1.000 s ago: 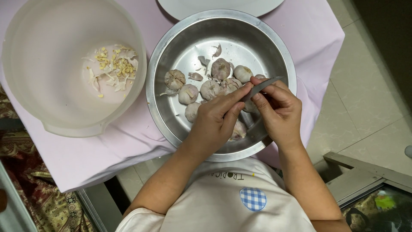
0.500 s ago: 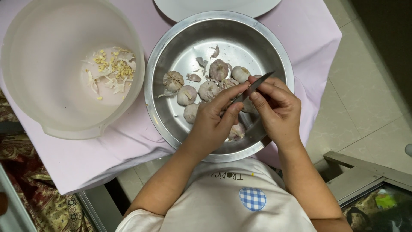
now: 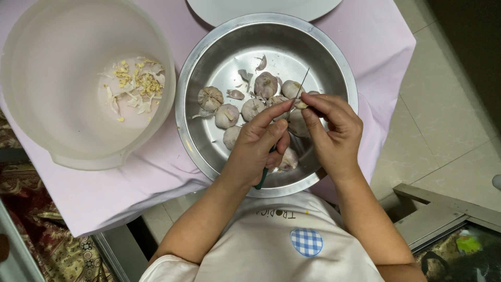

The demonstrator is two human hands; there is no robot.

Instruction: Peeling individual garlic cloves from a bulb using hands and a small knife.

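Over the right half of the steel bowl (image 3: 209, 57), a thin knife (image 3: 301, 83) rises between both hands, blade tip pointing toward the far rim, long axis running near to far with a slight tilt right; its green handle pokes out near the bowl's near rim. Her left hand (image 3: 258, 146) grasps the knife, the right hand (image 3: 334, 133) pinches a garlic clove (image 3: 300, 104) against it. Whole garlic bulbs (image 3: 210, 98) lie mid-bowl. At the table's left edge, a white plastic bowl (image 3: 47, 125) holds garlic peelings (image 3: 133, 83)
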